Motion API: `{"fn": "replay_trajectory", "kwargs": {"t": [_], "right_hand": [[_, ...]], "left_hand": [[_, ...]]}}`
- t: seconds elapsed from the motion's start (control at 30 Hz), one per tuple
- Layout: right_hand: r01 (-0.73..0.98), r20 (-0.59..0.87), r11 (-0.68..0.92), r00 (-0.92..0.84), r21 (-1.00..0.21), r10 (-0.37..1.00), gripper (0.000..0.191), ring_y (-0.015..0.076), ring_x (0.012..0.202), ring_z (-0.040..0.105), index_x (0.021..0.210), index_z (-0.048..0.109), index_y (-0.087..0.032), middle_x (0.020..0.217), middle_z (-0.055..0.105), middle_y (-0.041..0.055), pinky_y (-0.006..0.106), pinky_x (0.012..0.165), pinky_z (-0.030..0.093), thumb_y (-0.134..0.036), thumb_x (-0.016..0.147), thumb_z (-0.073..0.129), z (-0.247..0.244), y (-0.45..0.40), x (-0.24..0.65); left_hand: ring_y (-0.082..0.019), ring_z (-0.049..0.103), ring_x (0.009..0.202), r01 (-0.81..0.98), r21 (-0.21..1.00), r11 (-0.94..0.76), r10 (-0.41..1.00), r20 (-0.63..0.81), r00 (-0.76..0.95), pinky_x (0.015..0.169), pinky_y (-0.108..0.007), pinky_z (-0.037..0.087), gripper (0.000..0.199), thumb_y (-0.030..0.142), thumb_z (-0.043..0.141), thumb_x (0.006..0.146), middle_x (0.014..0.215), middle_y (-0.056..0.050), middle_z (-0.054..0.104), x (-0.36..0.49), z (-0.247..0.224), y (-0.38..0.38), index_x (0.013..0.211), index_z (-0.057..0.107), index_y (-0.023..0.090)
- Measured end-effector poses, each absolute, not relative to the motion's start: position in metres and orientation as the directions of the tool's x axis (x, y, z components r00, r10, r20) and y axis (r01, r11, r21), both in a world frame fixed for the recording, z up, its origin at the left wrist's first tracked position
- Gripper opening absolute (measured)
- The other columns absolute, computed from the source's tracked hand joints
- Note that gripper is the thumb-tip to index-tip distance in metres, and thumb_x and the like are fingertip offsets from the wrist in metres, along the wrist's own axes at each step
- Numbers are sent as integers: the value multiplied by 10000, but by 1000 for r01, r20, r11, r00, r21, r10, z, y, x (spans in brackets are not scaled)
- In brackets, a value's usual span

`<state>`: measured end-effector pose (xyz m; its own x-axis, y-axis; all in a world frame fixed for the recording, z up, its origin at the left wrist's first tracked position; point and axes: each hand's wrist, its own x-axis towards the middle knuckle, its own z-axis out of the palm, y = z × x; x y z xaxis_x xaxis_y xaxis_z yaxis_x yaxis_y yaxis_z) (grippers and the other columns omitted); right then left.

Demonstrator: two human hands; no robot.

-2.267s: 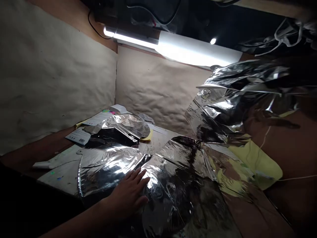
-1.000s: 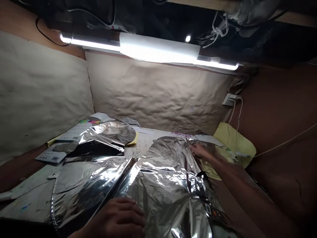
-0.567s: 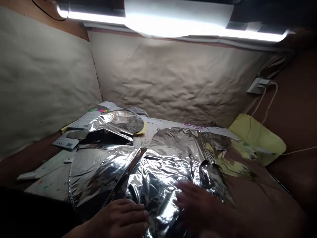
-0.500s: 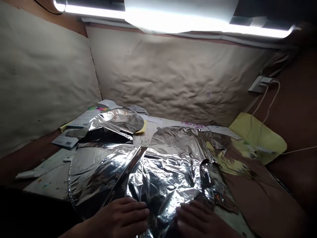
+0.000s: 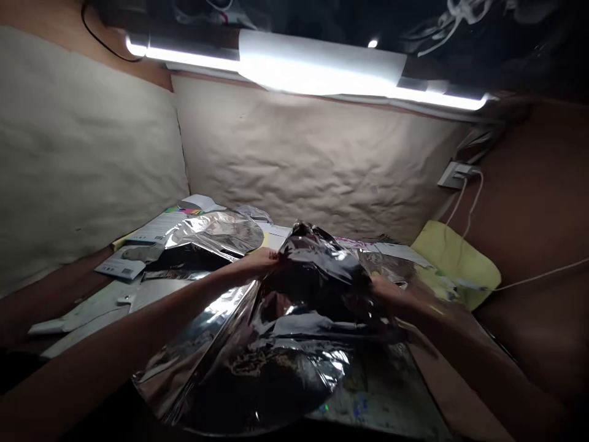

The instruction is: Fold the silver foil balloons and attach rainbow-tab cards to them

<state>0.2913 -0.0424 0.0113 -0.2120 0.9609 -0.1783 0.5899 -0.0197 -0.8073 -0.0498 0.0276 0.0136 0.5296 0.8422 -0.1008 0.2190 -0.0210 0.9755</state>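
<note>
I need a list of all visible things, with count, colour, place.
raised film: one, silver, centre
other films: several, silver, both sides
table: one, pale, underneath
printed cards: several, white, left
sheets: several, yellow, largest right
socket: one, white, right
cables: two, white, from socket
lamp: one, white, top
cover: one, white, on lamp
cord: one, black, top left
clutter: uncountable, dark, top
wall coverings: two, beige, back, left
left hand: one, bare, film's left
right hand: one, bare, film's right

The left forearm (image 5: 138, 334) is bare along its whole visible length, smooth in outline and tapering to a narrow wrist (image 5: 242, 270). The left hand (image 5: 263, 260) is bare too. The right forearm (image 5: 469, 350), likewise bare, is slim and deeply shaded; the bare right hand (image 5: 385, 291) looks blurred and partly hidden.
</note>
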Motion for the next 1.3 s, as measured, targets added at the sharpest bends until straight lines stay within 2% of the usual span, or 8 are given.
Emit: {"fn": "replay_trajectory", "kwargs": {"t": [0.17, 0.3, 0.43, 0.53, 0.7, 0.93, 1.1, 1.3], "right_hand": [[674, -212, -135, -33, -727, 977, 279, 152, 537, 534, 613, 596, -169, 556, 589, 25, 242, 499, 400, -416, 708, 686, -13, 27, 290], [743, -133, -127, 52, -657, 990, 188, 168, 548, 578, 634, 617, -169, 573, 615, 28, 250, 519, 420, -303, 762, 649, -38, 55, 295], [822, -35, -62, 51, -566, 998, 132, 240, 689, 666, 759, 685, -148, 675, 685, 62, 309, 639, 498, -273, 781, 647, -46, 68, 298], [876, 121, 21, 43, -481, 992, 387, 346, 1043, 647, 1188, 638, -116, 1061, 714, 175, 450, 881, 497, -279, 839, 604, -45, 62, 290], [876, 318, 350, -245, -333, 916, 610, 260, 1486, 210, 1468, 422, -190, 1575, 353, 102, 412, 1211, 161, -340, 899, 585, -49, 53, 239], [867, 264, 217, -104, -448, 959, 459, 298, 1283, 500, 1292, 572, -129, 1338, 582, 190, 464, 1078, 370, -441, 1017, 377, -31, 139, 184], [829, 74, 111, -84, -548, 994, 308, 189, 898, 664, 1114, 631, -138, 1058, 669, 59, 380, 795, 566, -398, 954, 594, -6, 206, 184], [835, 92, 188, -164, -517, 982, 301, 217, 996, 656, 1179, 616, -142, 1148, 656, 81, 429, 871, 555, -325, 940, 625, -14, 216, 169]], "left_hand": [[-203, 692, 730, 323, 944, 72, 856, -225, 466, 521, -220, 471, 747, 489, 848, 625, 887, -71, 658, -40, -13, 61, 1216, 540, 154], [-310, 683, 996, 394, 919, 10, 916, -167, 365, 792, -400, 552, 1119, 399, 805, 692, 1180, -190, 625, -41, -36, 43, 1530, 111, 142], [-372, 229, 1462, 601, 713, -360, 919, 162, 359, 1164, -535, 216, 955, 401, 718, 799, 1579, -190, 260, -28, -43, 19, 1560, 166, 235], [-355, 67, 1505, 718, 369, -590, 802, 162, 576, 1188, -557, 102, 761, 574, 529, 909, 1640, -132, 120, -14, -48, 3, 1550, 256, 268], [-320, 9, 1510, 753, 334, -566, 781, -76, 620, 1195, -541, 89, 823, 703, 328, 932, 1636, -147, 69, -5, -70, -9, 1575, 158, 216], [-332, -17, 1506, 750, 322, -578, 789, -13, 614, 1195, -562, 60, 840, 743, 330, 903, 1638, -121, 25, -6, -82, -6, 1572, 171, 261], [-350, -11, 1504, 744, 340, -574, 793, 6, 609, 1172, -632, 11, 833, 749, 305, 903, 1633, -148, 60, -7, -80, -7, 1571, 176, 270], [-367, -11, 1501, 720, 392, -573, 788, 23, 615, 1171, -646, 25, 876, 790, 265, 879, 1633, -159, 68, -9, -80, -7, 1569, 201, 254]]}}
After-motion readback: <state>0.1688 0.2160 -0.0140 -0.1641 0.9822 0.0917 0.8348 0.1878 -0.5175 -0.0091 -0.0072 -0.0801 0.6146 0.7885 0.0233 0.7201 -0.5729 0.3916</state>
